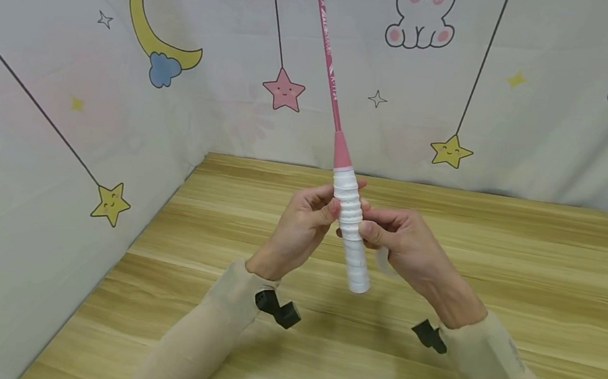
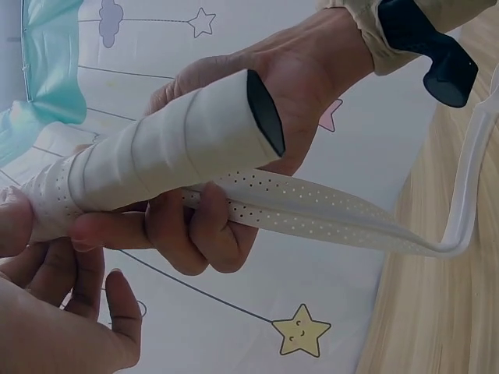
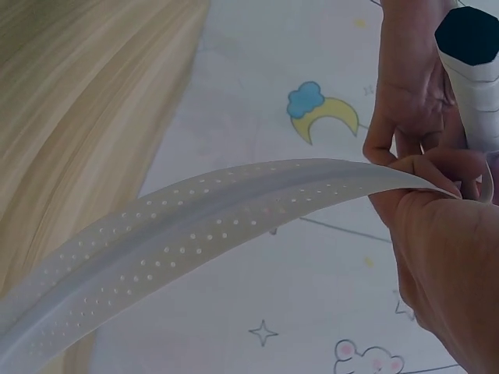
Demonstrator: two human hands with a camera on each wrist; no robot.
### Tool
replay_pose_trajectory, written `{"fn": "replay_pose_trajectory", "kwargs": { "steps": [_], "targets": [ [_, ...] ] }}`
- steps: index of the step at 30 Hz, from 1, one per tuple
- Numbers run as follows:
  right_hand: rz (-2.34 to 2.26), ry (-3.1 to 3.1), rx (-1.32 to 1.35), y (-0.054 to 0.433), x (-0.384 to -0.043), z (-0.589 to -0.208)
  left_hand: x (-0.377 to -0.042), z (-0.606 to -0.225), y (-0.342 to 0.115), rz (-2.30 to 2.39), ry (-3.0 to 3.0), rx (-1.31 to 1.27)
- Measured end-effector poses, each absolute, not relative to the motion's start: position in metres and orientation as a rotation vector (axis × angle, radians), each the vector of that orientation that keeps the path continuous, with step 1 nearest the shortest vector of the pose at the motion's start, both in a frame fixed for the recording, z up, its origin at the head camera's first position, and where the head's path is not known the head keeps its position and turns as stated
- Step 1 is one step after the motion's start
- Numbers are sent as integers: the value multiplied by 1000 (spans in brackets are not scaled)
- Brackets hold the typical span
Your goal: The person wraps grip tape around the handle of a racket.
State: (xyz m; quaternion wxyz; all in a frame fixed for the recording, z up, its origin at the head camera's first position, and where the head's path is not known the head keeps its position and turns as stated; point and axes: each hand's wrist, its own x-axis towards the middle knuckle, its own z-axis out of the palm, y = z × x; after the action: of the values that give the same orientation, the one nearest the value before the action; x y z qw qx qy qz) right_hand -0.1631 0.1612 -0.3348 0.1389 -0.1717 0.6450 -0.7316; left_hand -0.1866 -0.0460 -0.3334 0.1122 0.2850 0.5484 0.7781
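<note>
A badminton racket with a pink shaft [image 1: 328, 48] is held up tilted, its head out of view. Its handle [image 1: 355, 258] is covered in white wrap, ridged on the upper part and smoother towards the butt. My left hand [image 1: 300, 226] grips the handle from the left, thumb against the wrap. On the other side, my right hand [image 1: 416, 243] pinches a perforated white grip tape [image 2: 312, 210] close to the handle. The loose tape [image 3: 210, 214] trails away from the right fingers in a long strip. The dark butt cap [image 2: 265, 113] faces the left wrist camera.
Below the hands is a wood-grain table [image 1: 328, 373]. A white cloth backdrop [image 1: 232, 31] with printed stars and moons surrounds its back and sides. Small black cameras [image 1: 279, 309] sit on both wrists. Teal fabric [image 2: 54, 62] shows in the left wrist view.
</note>
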Motion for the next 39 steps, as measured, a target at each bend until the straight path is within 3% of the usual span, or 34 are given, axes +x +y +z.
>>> {"fn": "replay_pose_trajectory", "kwargs": {
  "steps": [8,18,24,39],
  "targets": [
    [-2195,1902,-451,160,-161,-334,-185,-330,-48,2256,1602,846],
    [-2224,2089,-319,156,-161,-336,-171,-322,-35,2263,2186,538],
    [-2219,2191,-280,153,-160,-337,-172,-324,-28,2220,2399,498],
    [-2023,2404,-337,158,-161,-335,-181,-326,-32,2300,2258,480]
  ]
}}
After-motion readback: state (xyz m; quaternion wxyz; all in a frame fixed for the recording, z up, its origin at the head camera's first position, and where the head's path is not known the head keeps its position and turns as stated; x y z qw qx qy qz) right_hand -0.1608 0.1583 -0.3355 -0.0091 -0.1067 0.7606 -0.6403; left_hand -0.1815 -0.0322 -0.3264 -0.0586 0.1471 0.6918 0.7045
